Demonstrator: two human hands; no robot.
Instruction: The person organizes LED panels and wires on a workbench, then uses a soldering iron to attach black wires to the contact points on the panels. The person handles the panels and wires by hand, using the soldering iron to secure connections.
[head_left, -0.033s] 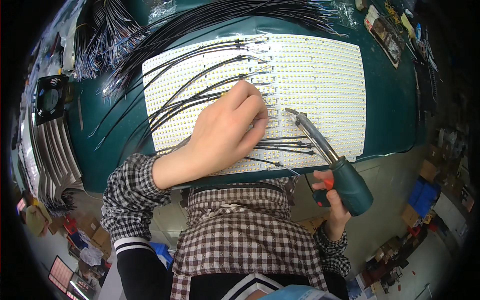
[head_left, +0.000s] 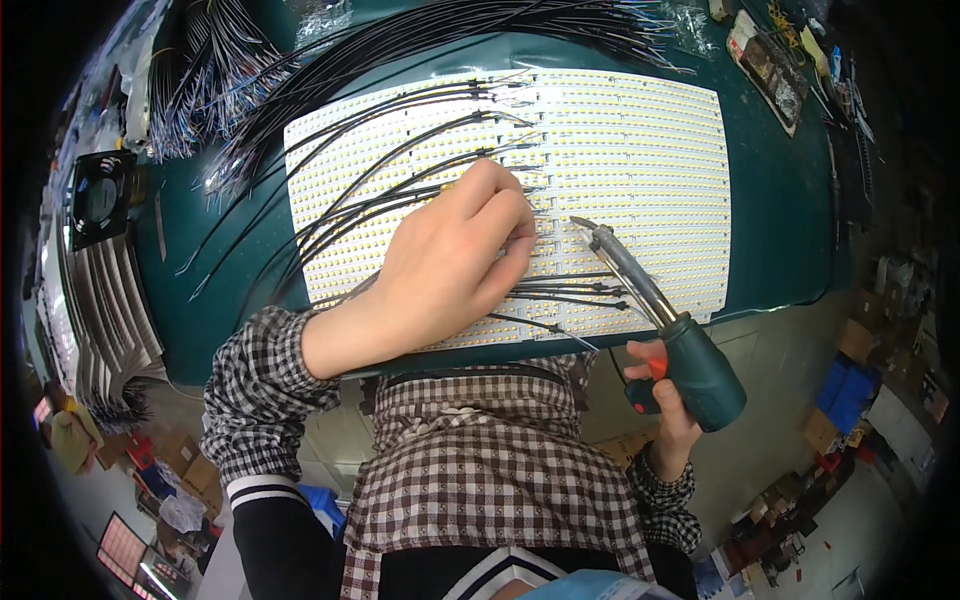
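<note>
A white LED panel (head_left: 640,130) made of many thin strips with rows of yellow chips lies on the green-covered table. Over its middle, my left hand (head_left: 455,245) is closed with thumb and fingers bent in a pinch; what they hold is hidden behind the knuckles. Black cables (head_left: 400,95) with bared thin wire ends lie across the panel's left half, and several more (head_left: 570,290) stick out right of my wrist. My right hand (head_left: 675,410) grips a soldering gun (head_left: 705,375) with a green handle and red trigger. Its tip points up-left, just right of my left fingers.
A thick bundle of black cables (head_left: 420,35) runs along the back, beside a sheaf of wire ends (head_left: 215,90). At left are a black square fan (head_left: 100,200) and stacked strips (head_left: 105,310). A dark-stained flat block (head_left: 770,75) lies back right. Boxes crowd the floor.
</note>
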